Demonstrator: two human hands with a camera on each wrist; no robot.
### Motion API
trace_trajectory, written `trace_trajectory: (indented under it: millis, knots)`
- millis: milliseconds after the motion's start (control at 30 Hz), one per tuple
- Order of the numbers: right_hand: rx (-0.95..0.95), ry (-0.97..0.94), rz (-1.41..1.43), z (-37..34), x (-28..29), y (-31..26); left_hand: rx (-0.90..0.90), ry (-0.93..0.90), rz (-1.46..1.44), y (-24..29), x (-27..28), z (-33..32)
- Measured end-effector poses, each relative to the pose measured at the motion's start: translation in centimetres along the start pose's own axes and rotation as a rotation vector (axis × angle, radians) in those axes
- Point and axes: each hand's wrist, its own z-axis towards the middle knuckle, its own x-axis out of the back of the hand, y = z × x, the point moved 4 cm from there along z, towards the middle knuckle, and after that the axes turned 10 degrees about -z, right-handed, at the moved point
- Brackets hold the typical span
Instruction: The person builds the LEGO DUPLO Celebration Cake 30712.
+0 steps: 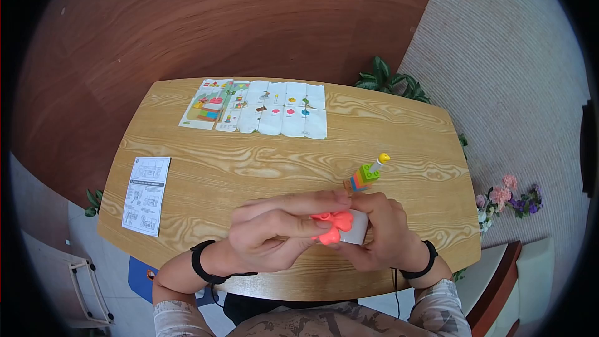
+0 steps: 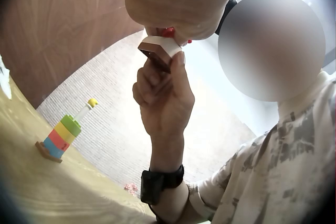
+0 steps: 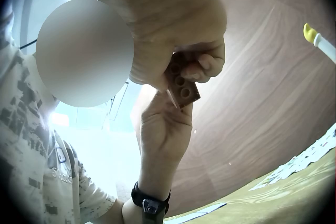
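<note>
While the left hand (image 1: 268, 232) pinched a coral piece (image 1: 337, 223), the right hand (image 1: 385, 228) gripped a white-topped brown block (image 1: 357, 229) just beneath it, above the table (image 1: 237, 165) (a candle-topped brick stack (image 1: 367, 176) stood beyond).

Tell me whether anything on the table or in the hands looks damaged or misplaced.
Nothing stands out. The left hand holds a pink piece, the right hand a white-and-brown block, neither visibly damaged. The block stack stands upright. Only the unfolded sheet looks creased, probably from folding.
</note>
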Motion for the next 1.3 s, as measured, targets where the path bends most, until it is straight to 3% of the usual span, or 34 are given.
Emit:
trace_trajectory:
  millis: [567, 667, 867, 1300]
  knots:
    - [0.018, 0.044, -0.035, -0.34, 0.08, 0.16, -0.04, -0.005, -0.01, -0.18, 0.31, -0.04]
    - [-0.031, -0.096, -0.016, -0.44, -0.31, 0.39, -0.024, 0.002, -0.029, -0.08, 0.3, -0.06]
    - [0.011, 0.059, -0.029, -0.3, 0.13, 0.04, -0.047, -0.006, -0.001, -0.07, 0.34, 0.18]
    - [-0.003, 0.038, -0.023, -0.41, 0.16, 0.21, -0.062, 0.014, -0.006, -0.21, 0.25, -0.19]
